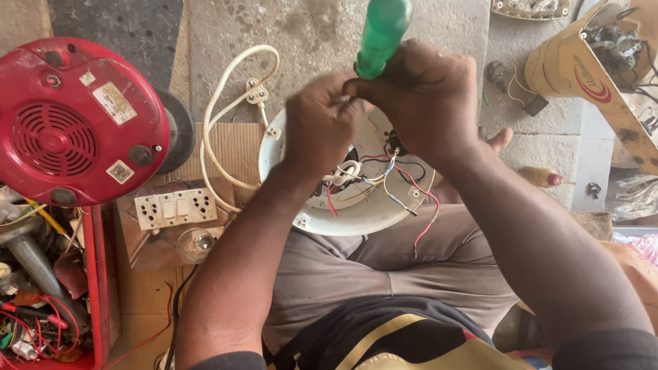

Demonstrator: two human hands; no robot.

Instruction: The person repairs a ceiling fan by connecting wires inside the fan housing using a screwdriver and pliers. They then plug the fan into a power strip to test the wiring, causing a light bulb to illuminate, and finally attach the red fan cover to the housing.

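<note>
Seen from above, a seated person works over a round white plastic appliance base (364, 214) resting on the lap, its open side up with red, blue and white loose wires (393, 179) spilling toward six o'clock. The right hand (417, 100) is closed in a fist around a green-handled screwdriver (382, 31), handle pointing to twelve o'clock, tip hidden below the hand. The left hand (323, 125), just beside it at nine o'clock, pinches something small at the tool's shaft; what it is cannot be told. Good work here likely means keeping the tool upright and the wires clear of the tip. Room is tight: a red round motor housing (66, 122) sits atop a red plastic crate of tools (104, 311) at nine o'clock, a white switch-and-socket board (174, 208) and coiled white cord (233, 106) lie near, and an opened tan appliance casing (624, 76) fills two o'clock. The concrete floor (312, 9) at twelve o'clock is barest.
</note>
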